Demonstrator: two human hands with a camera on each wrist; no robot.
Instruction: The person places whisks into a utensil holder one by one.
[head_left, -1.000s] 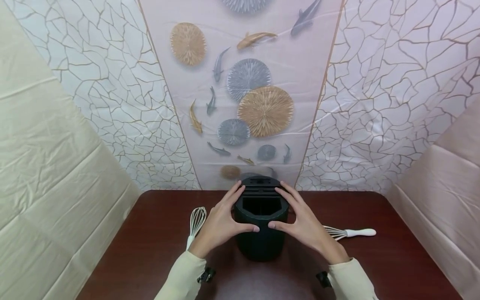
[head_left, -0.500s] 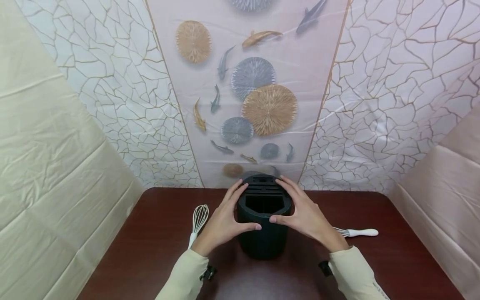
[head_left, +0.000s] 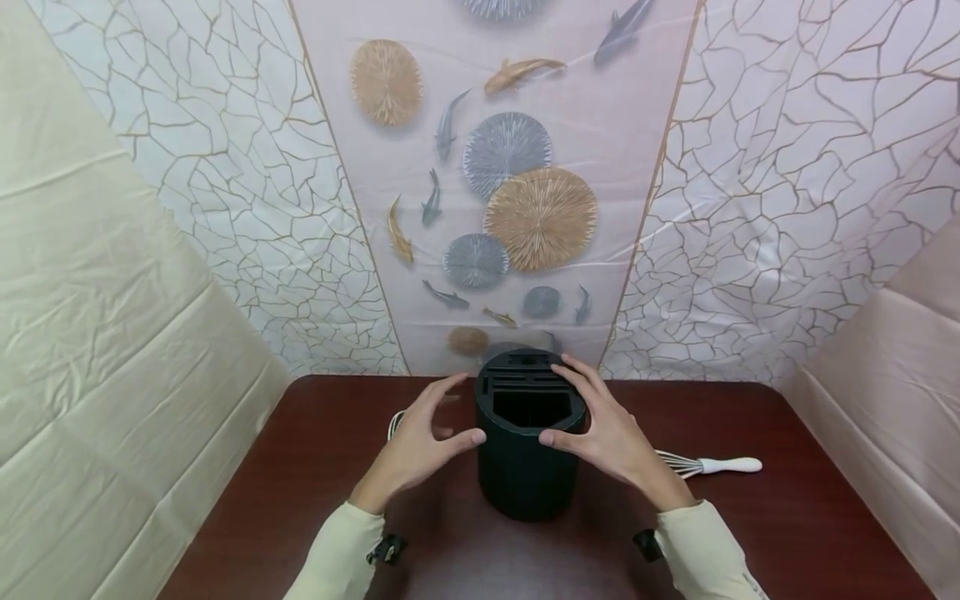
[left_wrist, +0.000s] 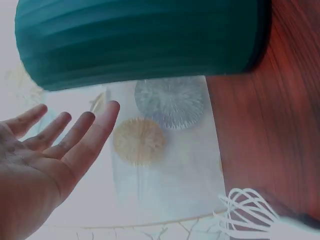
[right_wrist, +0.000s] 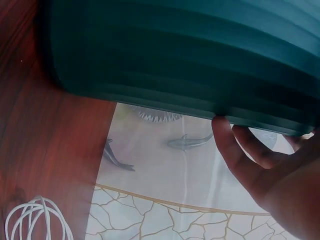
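Observation:
A dark green, ribbed utensil holder [head_left: 527, 475] stands upright on the table, its top showing narrow slots at the back and a wide opening in front. My right hand [head_left: 617, 437] grips its right side near the rim, thumb at the front and fingers toward the back. In the right wrist view, those fingertips [right_wrist: 220, 122] touch the ribbed wall. My left hand [head_left: 412, 446] is spread beside the holder's left side, thumb tip right at the wall. The left wrist view shows its fingers [left_wrist: 85, 147] loosely extended, apart from the holder and holding nothing.
Behind my left hand lies a white whisk [head_left: 395, 423], mostly hidden. A second white-handled whisk [head_left: 723, 465] lies to the right, partly covered by my right wrist. Patterned cloth [head_left: 480, 208] hangs behind the dark red table [head_left: 787, 525], with plain fabric at both sides.
My left hand has let go of the holder and moved left, now covering more of the left whisk. My right hand stays on the holder, which stands in about the same place.

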